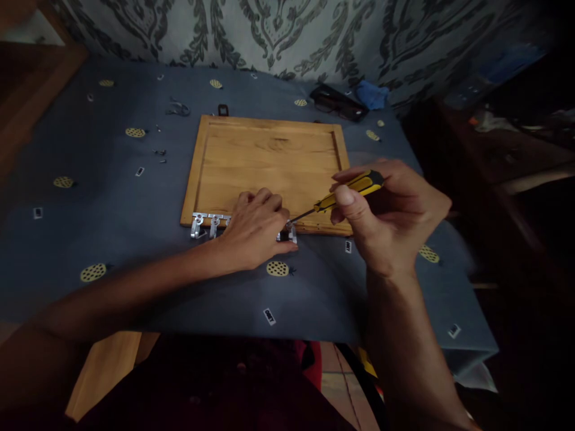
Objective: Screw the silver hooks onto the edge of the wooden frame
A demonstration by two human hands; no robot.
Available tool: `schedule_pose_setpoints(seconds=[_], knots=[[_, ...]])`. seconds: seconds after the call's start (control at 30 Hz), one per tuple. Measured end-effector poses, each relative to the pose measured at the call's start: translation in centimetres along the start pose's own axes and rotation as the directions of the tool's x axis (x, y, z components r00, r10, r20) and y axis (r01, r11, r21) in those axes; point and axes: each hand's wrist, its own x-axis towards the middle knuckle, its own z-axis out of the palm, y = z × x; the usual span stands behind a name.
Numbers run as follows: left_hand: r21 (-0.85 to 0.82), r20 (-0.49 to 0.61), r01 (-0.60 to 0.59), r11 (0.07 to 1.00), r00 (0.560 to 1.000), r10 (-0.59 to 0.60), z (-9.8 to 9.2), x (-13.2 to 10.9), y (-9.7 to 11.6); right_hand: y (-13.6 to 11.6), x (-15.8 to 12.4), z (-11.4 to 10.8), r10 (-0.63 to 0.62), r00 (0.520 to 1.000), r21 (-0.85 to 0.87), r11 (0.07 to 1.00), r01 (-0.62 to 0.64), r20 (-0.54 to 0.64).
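A wooden board (269, 161) lies flat on a blue patterned tablecloth (112, 197). A silver metal hook rack (207, 222) sits along the board's near edge. My left hand (254, 230) rests on the rack with its fingers curled, pinching something small near the rack's right end; I cannot make out what. My right hand (389, 209) grips a yellow and black screwdriver (345, 193). Its tip points down and left at the rack, right beside my left fingertips.
Small screws (159, 152) and a metal ring (178, 109) lie on the cloth left of the board. A black case (336, 100) and a blue cloth (372, 94) sit at the back right near the patterned wall. The table edge drops off at the right.
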Motion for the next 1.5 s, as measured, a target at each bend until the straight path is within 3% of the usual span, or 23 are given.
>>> schedule_pose_setpoints(seconds=[0.17,0.3,0.53,0.73,1.07,1.33,1.4,1.5], knots=[[-0.004,-0.006,0.006,1.000,1.000,-0.006,-0.1,0.0,0.0,-0.2,0.7,-0.9,0.019,0.987,0.105,0.994,-0.036,0.157],[0.001,-0.043,-0.011,1.000,0.999,0.011,0.2,-0.1,-0.1,-0.1,0.9,-0.7,0.001,0.994,0.107,0.994,-0.013,0.109],[0.000,-0.042,-0.012,1.000,0.999,0.012,0.3,-0.1,-0.1,0.2,0.5,0.0,0.082,0.995,0.175,0.980,-0.090,0.051],[0.002,-0.025,-0.010,1.000,1.000,0.010,0.2,-0.1,-0.1,-0.1,0.5,-0.4,0.088,0.986,0.134,0.985,-0.107,0.139],[-0.009,-0.010,-0.005,1.000,1.000,0.005,0.1,-0.1,0.0,0.4,-0.9,0.9,-0.028,0.996,0.042,0.999,0.031,-0.084],[-0.005,-0.017,-0.011,1.000,1.000,0.011,0.1,0.0,0.0,1.1,-1.4,1.1,-0.290,0.954,-0.146,0.950,0.276,-0.081],[-0.014,-0.006,-0.008,1.000,1.000,0.007,0.1,0.0,0.0,0.9,-1.4,1.2,-0.298,0.949,-0.159,0.947,0.280,-0.105],[-0.023,0.019,0.002,1.000,1.000,-0.002,0.0,0.0,0.0,0.4,-1.1,1.3,-0.285,0.930,-0.149,0.955,0.256,-0.230]])
